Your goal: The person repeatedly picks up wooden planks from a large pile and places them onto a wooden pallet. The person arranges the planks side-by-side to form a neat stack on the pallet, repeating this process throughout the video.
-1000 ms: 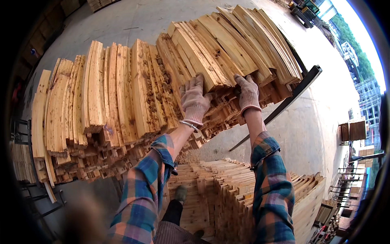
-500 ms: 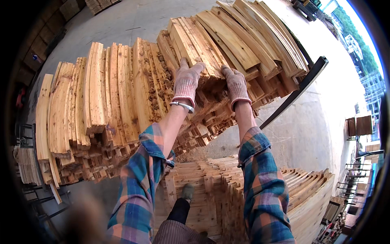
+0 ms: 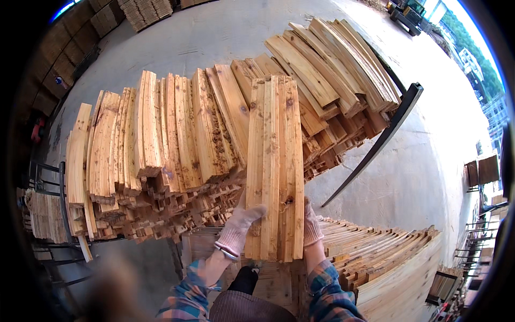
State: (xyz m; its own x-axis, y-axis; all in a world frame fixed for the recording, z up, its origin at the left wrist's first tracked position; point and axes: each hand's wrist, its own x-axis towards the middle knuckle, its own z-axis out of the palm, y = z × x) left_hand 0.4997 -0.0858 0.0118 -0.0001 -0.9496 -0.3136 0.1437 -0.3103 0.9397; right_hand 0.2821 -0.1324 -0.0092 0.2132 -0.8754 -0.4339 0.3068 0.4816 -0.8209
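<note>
A bundle of several narrow wooden boards (image 3: 274, 172) is held upright side by side between my gloved hands, in front of the big pile of boards (image 3: 177, 145). My left hand (image 3: 244, 228) grips the bundle's left side near its lower end, with the thumb over the face of the boards. My right hand (image 3: 312, 228) is pressed to the right side at about the same height, its fingers partly hidden behind the wood. The far end of the bundle overlaps the pile in view; whether it touches the pile I cannot tell.
A lower stack of boards (image 3: 397, 263) stands at the near right. A dark metal bar (image 3: 383, 142) slants up at the pile's right end. Black metal framing (image 3: 64, 198) is at the left. Farther off are another wood stack (image 3: 145, 12) and a vehicle (image 3: 409, 16).
The bundle has come off the top of the pile and toward me, leaving a gap there. Both hands have drawn back with it, now holding its sides near the lower end.
</note>
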